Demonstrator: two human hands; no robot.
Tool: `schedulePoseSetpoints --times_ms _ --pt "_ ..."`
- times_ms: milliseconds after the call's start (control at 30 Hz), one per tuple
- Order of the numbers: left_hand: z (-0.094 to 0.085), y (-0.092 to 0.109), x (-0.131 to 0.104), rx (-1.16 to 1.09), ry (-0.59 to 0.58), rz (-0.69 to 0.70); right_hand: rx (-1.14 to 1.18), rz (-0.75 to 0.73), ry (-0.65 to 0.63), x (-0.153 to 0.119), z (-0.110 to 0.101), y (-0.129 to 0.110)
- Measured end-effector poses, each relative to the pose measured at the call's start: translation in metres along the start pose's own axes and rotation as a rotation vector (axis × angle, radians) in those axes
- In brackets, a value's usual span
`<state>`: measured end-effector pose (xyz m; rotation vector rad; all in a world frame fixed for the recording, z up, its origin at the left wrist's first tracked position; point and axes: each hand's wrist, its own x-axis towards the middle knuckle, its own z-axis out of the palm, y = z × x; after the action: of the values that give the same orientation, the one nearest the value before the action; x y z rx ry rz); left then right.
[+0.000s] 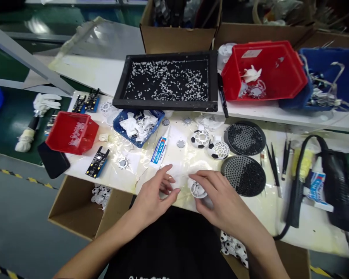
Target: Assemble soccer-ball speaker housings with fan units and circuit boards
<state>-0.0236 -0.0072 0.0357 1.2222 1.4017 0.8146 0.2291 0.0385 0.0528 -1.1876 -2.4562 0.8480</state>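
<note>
My right hand (218,197) has its fingers around a round white plastic part (198,190) near the table's front edge. To its left, my left hand (157,193) is apart from the part, with fingers spread and nothing between them. Beyond my hands are a white glue tube (159,150), a small silver disc (180,143) and two white shells with black patches, one (200,138) slightly behind the other (218,150). Right of the shells, two round dark trays, a rear one (244,138) and a front one (243,175), hold small black pieces.
A black tray (165,104) of tiny white pieces stands on the shelf beside a red bin (267,73). On the left are a red bin (72,132), a blue basket (139,128) and circuit boards (97,162). Tweezers (273,164) and another glue tube (317,186) lie right.
</note>
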Motion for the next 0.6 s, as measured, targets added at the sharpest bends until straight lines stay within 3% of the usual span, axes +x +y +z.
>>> schedulePoseSetpoints --times_ms 133,367,600 --pt "-0.016 -0.009 -0.003 0.171 0.075 0.113 -0.102 -0.052 -0.07 0.006 -0.006 -0.007" --pt "-0.022 -0.011 0.003 0.275 0.1 0.268 -0.107 -0.06 0.13 0.038 0.034 -0.049" --pt "-0.026 -0.015 -0.003 0.386 0.229 0.375 -0.067 -0.156 0.224 0.045 0.055 -0.035"
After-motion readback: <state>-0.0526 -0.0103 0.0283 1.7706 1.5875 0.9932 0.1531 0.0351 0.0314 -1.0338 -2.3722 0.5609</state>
